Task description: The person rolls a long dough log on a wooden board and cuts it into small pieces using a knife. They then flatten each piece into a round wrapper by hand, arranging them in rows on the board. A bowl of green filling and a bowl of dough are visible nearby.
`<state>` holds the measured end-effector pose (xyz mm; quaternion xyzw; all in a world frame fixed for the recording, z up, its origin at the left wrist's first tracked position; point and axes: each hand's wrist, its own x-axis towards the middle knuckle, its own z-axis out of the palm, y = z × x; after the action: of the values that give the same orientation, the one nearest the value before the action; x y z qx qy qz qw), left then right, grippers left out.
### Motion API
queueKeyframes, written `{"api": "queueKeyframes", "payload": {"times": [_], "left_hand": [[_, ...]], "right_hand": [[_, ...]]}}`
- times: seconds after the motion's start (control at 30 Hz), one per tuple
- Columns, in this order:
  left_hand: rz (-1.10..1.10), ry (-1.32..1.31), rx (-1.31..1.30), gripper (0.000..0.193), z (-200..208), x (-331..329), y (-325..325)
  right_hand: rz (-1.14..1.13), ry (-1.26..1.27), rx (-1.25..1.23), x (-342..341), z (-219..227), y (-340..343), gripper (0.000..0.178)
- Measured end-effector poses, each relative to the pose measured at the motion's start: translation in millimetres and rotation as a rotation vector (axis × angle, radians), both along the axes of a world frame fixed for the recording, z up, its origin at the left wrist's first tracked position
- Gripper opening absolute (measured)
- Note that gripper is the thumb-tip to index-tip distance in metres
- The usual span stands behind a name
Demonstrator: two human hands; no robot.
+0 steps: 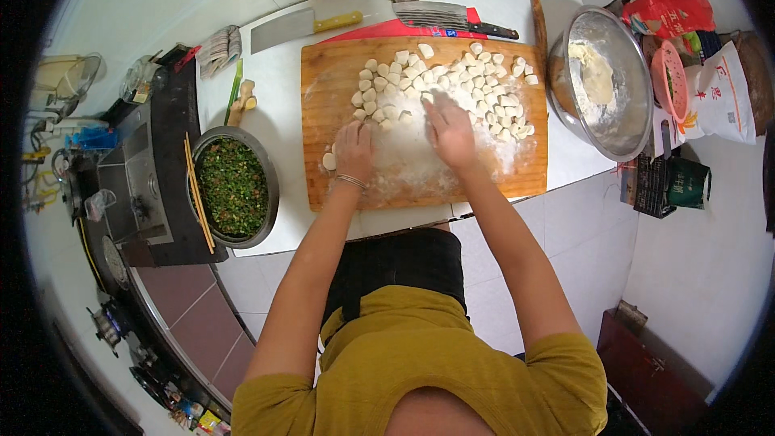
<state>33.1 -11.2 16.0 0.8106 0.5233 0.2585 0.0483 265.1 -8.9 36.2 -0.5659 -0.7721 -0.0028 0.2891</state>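
Observation:
On a floured wooden cutting board [323, 81] lie many small pale dough pieces [492, 105], spread over its far and right parts. My left hand [353, 152] rests palm down on the board's left part, fingers lying beside the nearest pieces. Whatever is under its fingertips is hidden. My right hand [454, 139] is over the floury middle of the board, its fingers stretched out toward the dough pieces and slightly blurred. It holds nothing that I can see. One or two pieces sit apart from the others, just left of my left hand.
A bowl of chopped green filling [234, 186] stands at the left with chopsticks [198, 194] on its rim. Behind the board lie a yellow-handled cleaver [282, 30] and a black-handled knife [436, 16]. At the right is a steel bowl [601, 125] with floury dough. Ginger [242, 101] lies at the left.

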Motion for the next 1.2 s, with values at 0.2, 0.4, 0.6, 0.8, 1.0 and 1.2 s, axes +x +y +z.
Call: {"api": "queueKeyframes", "payload": {"times": [0.2, 0.4, 0.6, 0.8, 1.0, 1.2], "left_hand": [[0.08, -0.09, -0.145, 0.025, -6, 37, 7], [-0.188, 0.095, -0.387, 0.02, 13, 39, -14], [-0.257, -0.21, -0.512, 0.029, -28, 40, -45], [0.077, -0.274, -0.539, 0.031, 16, 52, -46], [-0.02, -0.24, -0.523, 0.029, 1, 48, -47], [-0.053, -0.209, -0.529, 0.028, 8, 52, -43]], "right_hand": [[-0.16, 0.369, -0.488, -51, -17, 10, 0.035], [-0.119, 0.423, -0.433, -20, -5, -31, 0.024], [-0.005, 0.297, -0.456, 21, -17, -66, 0.032], [-0.289, 0.348, -0.561, -6, 8, -66, 0.04], [-0.213, 0.236, -0.487, 1, -22, -71, 0.037], [-0.109, 0.363, -0.501, 7, -11, -69, 0.032]]}}
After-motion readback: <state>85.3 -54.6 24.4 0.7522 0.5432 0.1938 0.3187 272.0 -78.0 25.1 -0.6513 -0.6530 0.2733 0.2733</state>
